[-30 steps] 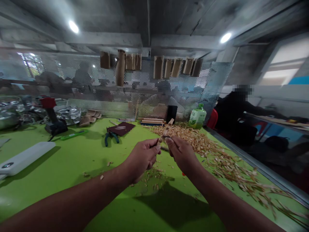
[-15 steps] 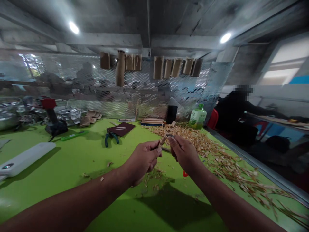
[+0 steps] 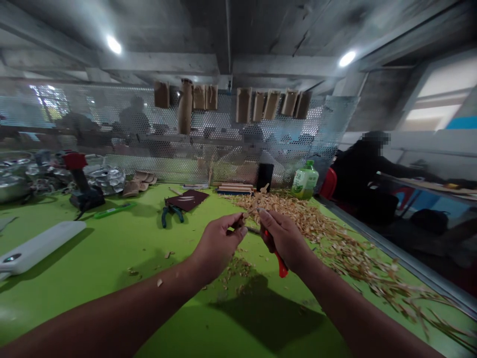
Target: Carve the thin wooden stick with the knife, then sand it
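Note:
My left hand (image 3: 219, 246) is closed, with thumb and fingers pinching the near end of a slim carved piece of wood (image 3: 254, 205). The wood points up and away, towards the shavings, and its exact shape is hard to make out. Opposite it, my right hand (image 3: 285, 238) is wrapped round a red-handled knife (image 3: 282, 267). The handle's end sticks out below my palm, and my fingers hide most of the tool. My right thumb lies close to the wood; whether the blade touches it I cannot tell.
Wood shavings (image 3: 316, 219) heap along the right of the green table (image 3: 122, 303). Pliers (image 3: 172, 217), a dark sheet (image 3: 190, 200), a green cutter (image 3: 115, 210), a white device (image 3: 44, 246) and a red-black power tool (image 3: 76, 174) lie left. A bottle (image 3: 304, 180) stands behind; a person (image 3: 357, 174) sits right.
My right hand has turned slightly, so more of the red handle shows beneath it. My left hand has shifted a little to the left, with its fingers less curled.

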Available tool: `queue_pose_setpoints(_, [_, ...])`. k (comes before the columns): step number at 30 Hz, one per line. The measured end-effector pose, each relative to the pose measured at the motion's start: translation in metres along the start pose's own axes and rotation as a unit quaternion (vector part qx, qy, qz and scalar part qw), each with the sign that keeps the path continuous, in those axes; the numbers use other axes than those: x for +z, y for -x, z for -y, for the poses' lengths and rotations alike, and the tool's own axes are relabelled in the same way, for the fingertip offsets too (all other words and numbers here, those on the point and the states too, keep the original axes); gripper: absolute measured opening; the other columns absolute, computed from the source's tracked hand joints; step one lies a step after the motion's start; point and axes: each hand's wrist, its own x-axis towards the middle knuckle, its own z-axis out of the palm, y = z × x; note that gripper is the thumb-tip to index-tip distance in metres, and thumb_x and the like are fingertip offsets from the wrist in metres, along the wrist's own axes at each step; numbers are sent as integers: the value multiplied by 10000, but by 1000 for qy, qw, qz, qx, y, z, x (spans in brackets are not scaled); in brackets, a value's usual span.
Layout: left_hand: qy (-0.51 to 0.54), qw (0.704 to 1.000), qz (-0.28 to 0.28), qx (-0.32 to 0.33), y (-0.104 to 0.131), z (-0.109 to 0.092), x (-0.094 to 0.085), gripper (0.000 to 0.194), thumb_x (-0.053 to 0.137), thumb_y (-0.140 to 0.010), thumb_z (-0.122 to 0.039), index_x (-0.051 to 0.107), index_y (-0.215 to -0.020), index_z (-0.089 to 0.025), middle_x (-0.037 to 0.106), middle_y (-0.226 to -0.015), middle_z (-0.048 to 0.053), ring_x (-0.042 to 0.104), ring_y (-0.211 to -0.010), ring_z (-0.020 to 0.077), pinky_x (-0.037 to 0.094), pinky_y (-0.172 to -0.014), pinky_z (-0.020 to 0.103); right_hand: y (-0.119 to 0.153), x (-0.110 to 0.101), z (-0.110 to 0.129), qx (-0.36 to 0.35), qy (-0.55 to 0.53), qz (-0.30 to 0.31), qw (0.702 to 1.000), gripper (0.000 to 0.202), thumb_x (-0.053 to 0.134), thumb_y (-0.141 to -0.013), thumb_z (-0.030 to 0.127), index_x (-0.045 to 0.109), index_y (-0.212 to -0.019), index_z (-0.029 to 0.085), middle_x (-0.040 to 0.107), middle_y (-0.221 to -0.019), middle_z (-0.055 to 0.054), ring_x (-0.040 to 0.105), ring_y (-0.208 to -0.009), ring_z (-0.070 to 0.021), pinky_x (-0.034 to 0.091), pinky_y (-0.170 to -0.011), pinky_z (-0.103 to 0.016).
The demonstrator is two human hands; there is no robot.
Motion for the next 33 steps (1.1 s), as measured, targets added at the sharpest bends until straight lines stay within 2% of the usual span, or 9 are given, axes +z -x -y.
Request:
queue_pose_setpoints(3, [-3,1000,0,-25,-2,2,-1,367,613,-817,-221,635,-1174,-139,367,-475,-96,261,-406,54,264,-419,183,-2,-4,-3,-50,35,-26,998,481,418,-898,599,434,-614,211,444,-467,50,377,-374,-79,294,-372,-209])
queue_pose_setpoints(8, [14,999,16,-45,0,4,-2,384,617,-821,-231,615,-1200,-168,392,-494,-92,292,-411,54,272,-404,171,-2,-10,-2,-116,196,-19,974,489,354,-930,582,453,-627,211,492,-530,18,451,-464,-105,322,-455,-230])
queue_pose_setpoints(11, [31,998,40,-41,2,4,-2,357,623,-828,-273,616,-1168,-165,384,-486,-93,292,-409,54,265,-390,166,-1,-11,1,-118,251,-24,960,484,317,-941,573,446,-641,215,501,-540,12,465,-491,-120,307,-480,-243])
queue_pose_setpoints(16, [73,992,90,-42,4,1,0,200,598,-844,-288,623,-989,-152,380,-508,-88,252,-384,36,203,-361,163,3,-9,4,-130,329,-43,934,424,324,-948,525,429,-672,221,502,-573,9,469,-532,-139,282,-519,-256])
queue_pose_setpoints(20, [107,989,98,-39,5,-1,1,129,612,-830,-264,592,-880,-147,460,-660,-56,266,-389,2,181,-360,159,7,-8,6,-133,372,-59,917,389,318,-951,506,416,-701,224,479,-574,14,452,-528,-144,251,-527,-260])
queue_pose_setpoints(23, [104,989,99,-42,5,-3,1,139,595,-840,-263,598,-912,-145,456,-664,-55,251,-382,0,171,-360,163,8,-7,9,-131,396,-49,907,381,314,-955,494,409,-702,226,469,-568,16,443,-528,-145,235,-527,-261])
queue_pose_setpoints(27, [70,993,90,-45,5,-5,0,229,574,-849,-264,619,-1042,-149,462,-664,-53,233,-378,7,164,-366,175,6,-8,12,-112,402,-21,909,384,334,-950,493,400,-682,227,474,-565,17,427,-515,-139,227,-516,-261])
queue_pose_setpoints(33, [31,995,96,-17,2,-4,-1,231,573,-842,-257,655,-1030,-151,439,-636,-57,256,-399,14,183,-383,182,2,-11,7,-105,336,27,935,446,315,-944,536,399,-632,228,459,-541,18,415,-504,-131,248,-504,-254])
